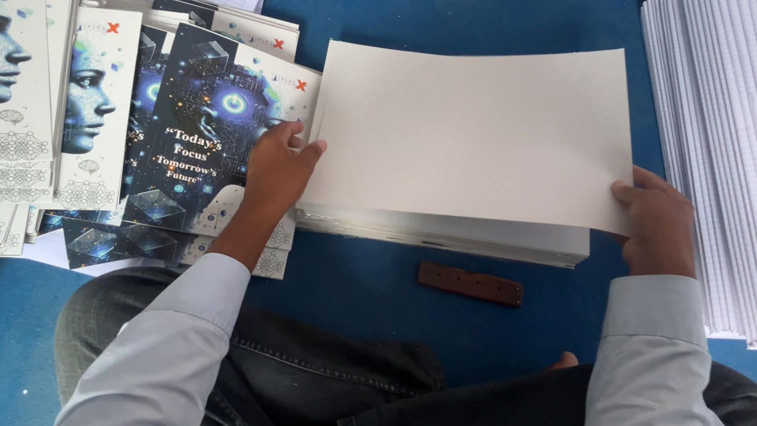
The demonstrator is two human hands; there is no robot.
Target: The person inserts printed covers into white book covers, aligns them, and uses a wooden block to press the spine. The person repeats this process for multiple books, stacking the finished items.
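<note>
The top sheet (473, 127), thin and floppy, is pinched at its side edges by left hand (279, 167) and right hand (656, 222).

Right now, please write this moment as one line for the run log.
left hand: on left edge of blank sheet stack | right hand: gripping top sheet's right edge | printed covers: left | brown strip: near
</note>
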